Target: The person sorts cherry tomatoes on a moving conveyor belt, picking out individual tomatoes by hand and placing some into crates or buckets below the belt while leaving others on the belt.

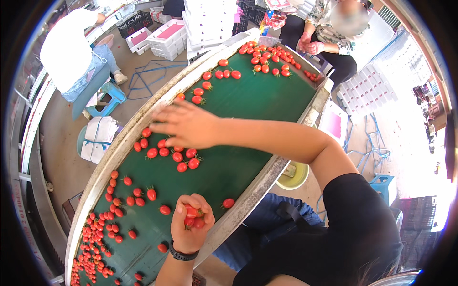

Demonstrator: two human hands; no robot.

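A green conveyor belt [229, 186] runs before me with small red cherry tomatoes [177, 156] scattered over it, some with green stems. My left hand [191, 225], a dark band on its wrist, is curled palm up around several tomatoes [193, 211] close to the near rail. Across the belt stretches my right arm. My right hand [186, 123], slightly blurred, hovers palm down near the far rail, fingers spread. Its thumb is over a small cluster of tomatoes, and whether it touches them I cannot tell. Nothing shows in its grasp, though the palm is hidden.
Pale rails [143, 103] border the belt. Tomatoes crowd its lower left [93, 236] and its top end [264, 57]. Two people sit nearby: one in a white shirt [68, 50], another with gloved hands [310, 43]. White crates [211, 21] are stacked beyond. A yellow basin [298, 178] stands beneath my right arm.
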